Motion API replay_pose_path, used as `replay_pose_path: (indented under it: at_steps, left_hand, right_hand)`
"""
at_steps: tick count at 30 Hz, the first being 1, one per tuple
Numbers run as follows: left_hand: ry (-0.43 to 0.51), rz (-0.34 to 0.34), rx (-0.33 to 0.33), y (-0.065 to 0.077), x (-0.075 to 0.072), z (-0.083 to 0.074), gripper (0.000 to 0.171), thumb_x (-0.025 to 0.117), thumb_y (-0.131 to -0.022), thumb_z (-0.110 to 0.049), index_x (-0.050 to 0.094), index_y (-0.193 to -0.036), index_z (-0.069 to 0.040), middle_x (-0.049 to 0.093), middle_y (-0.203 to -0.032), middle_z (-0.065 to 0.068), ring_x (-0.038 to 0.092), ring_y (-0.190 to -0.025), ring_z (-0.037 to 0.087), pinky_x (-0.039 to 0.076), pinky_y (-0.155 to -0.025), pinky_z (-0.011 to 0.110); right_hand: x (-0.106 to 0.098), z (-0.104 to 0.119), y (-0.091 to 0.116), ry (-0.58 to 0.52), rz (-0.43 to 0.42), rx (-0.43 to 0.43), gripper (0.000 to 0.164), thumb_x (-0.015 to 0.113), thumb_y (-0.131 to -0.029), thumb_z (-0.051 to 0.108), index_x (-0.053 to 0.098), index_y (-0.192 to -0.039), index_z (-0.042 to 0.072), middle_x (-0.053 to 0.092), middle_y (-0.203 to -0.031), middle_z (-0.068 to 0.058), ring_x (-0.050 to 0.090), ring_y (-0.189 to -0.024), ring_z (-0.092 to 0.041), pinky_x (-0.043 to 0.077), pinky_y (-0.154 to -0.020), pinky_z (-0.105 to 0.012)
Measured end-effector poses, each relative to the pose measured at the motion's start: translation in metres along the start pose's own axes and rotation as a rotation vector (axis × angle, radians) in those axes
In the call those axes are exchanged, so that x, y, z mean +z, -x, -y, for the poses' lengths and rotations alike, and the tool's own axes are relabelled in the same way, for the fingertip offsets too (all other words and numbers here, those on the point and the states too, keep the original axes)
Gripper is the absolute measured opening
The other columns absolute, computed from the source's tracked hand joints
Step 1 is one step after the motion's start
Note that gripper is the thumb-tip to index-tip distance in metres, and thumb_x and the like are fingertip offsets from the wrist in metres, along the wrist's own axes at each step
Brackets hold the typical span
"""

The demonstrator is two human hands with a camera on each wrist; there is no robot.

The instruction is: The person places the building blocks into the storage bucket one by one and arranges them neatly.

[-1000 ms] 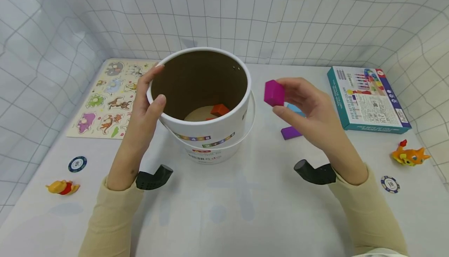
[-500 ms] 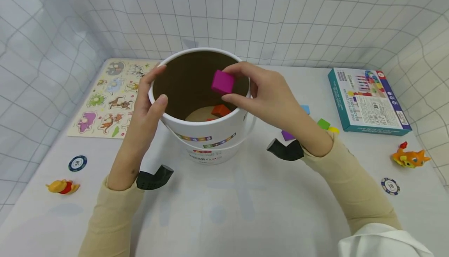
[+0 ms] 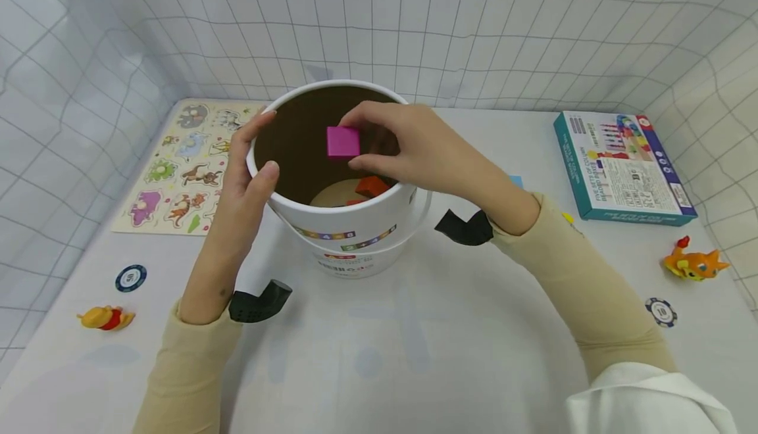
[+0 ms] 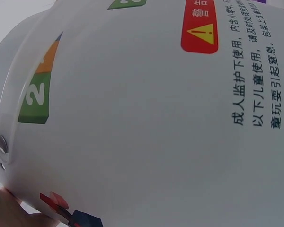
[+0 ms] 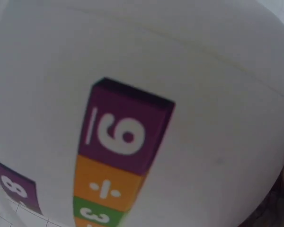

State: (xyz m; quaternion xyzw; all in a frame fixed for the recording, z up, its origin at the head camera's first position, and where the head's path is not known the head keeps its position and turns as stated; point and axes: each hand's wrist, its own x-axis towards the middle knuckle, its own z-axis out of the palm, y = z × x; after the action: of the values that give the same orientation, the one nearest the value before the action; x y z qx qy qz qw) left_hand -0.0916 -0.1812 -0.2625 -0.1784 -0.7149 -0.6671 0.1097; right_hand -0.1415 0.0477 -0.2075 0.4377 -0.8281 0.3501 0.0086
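Right hand: I read its grip as narrow, pinching the magenta block by fingertips at mid-mouth of the white bucket, depth unclear. Left hand holds the rim at nine o'clock; can't tell how firmly. Orange block sits inside, toward five o'clock. Risks, my guess: fingertip slip drops the magenta block early, maybe bouncing off the orange one; right hand snagging the rim near three o'clock could tip the bucket on the desk.

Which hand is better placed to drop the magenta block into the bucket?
Likely the right hand: it pinches the magenta block at the mouth of the bucket, while the left hand grips the bucket itself.
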Motion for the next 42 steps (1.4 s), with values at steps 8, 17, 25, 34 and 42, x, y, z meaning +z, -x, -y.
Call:
replay_pose_path:
  at_steps: [8, 17, 25, 34, 42]
  left_hand:
    - [-0.002, -0.005, 0.010, 0.000, 0.001, 0.001, 0.054, 0.048, -0.084, -0.022, 0.033, -0.135, -0.015, 0.017, -0.144, -0.003, 0.010, -0.130, 0.013, 0.012, -0.103, 0.054]
    - [0.003, 0.003, 0.008, 0.002, 0.001, 0.003, 0.055, 0.051, -0.084, -0.025, 0.033, -0.135, -0.014, 0.017, -0.144, -0.004, 0.011, -0.130, 0.013, 0.014, -0.102, 0.055]
    - [-0.015, 0.009, 0.016, 0.001, 0.001, 0.003, 0.056, 0.051, -0.084, -0.028, 0.032, -0.135, -0.014, 0.018, -0.143, -0.004, 0.011, -0.130, 0.013, 0.011, -0.103, 0.054]
    - [0.000, -0.001, 0.017, 0.000, 0.000, 0.002, 0.057, 0.053, -0.084, -0.030, 0.033, -0.135, -0.014, 0.019, -0.143, -0.004, 0.013, -0.130, 0.014, 0.012, -0.103, 0.053]
    - [0.001, -0.006, 0.021, 0.000, 0.000, 0.001, 0.057, 0.053, -0.083, -0.028, 0.033, -0.135, -0.014, 0.019, -0.143, -0.004, 0.013, -0.130, 0.014, 0.013, -0.103, 0.053]
  right_hand:
    - [-0.002, 0.001, -0.005, 0.057, 0.089, 0.110, 0.029, 0.063, -0.081, 0.028, 0.055, -0.108, 0.018, 0.058, -0.084, 0.013, 0.053, -0.076, 0.000, 0.043, -0.070, -0.019]
    - [0.007, -0.012, 0.012, -0.093, -0.182, -0.052, 0.020, 0.062, -0.082, 0.015, 0.063, -0.102, 0.010, 0.062, -0.098, 0.006, 0.054, -0.089, -0.003, 0.043, -0.080, -0.022]
    - [0.001, -0.028, 0.069, -0.166, -0.447, -0.074, 0.032, 0.062, -0.076, -0.006, 0.060, -0.107, 0.002, 0.060, -0.107, -0.002, 0.053, -0.104, -0.016, 0.043, -0.089, -0.030]
    - [0.012, -0.080, 0.147, -0.125, -0.221, 0.412, 0.036, 0.060, -0.084, 0.015, 0.053, -0.118, 0.011, 0.055, -0.118, 0.000, 0.049, -0.110, -0.014, 0.039, -0.094, -0.031]
    - [0.027, -0.119, 0.187, -0.096, -0.033, 0.513, 0.046, 0.062, -0.083, 0.019, 0.048, -0.125, 0.007, 0.045, -0.129, -0.013, 0.036, -0.120, -0.032, 0.031, -0.094, -0.055]
